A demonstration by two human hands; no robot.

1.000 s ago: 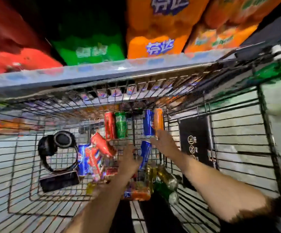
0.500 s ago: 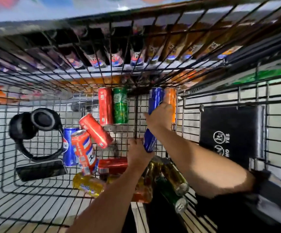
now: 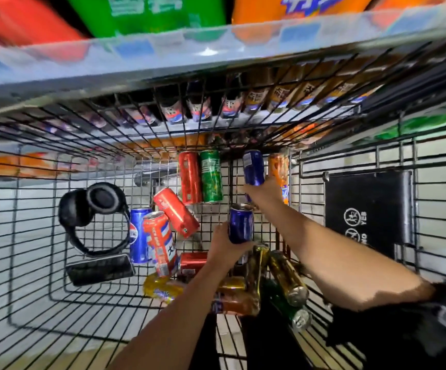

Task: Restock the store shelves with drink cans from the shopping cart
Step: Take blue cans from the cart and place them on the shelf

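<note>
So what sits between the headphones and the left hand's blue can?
In the head view, between the headphones and the blue can in the left hand: an upright Pepsi can, a red-white can, a tilted red can.

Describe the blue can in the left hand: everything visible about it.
The blue can is a slim, glossy, metallic-looking drink can with a silver top rim. It stands roughly upright, top tilted slightly away, held above the cart's pile of cans. The left hand grips its lower half, fingers curled round it. Any label print is too blurred to read.
</note>
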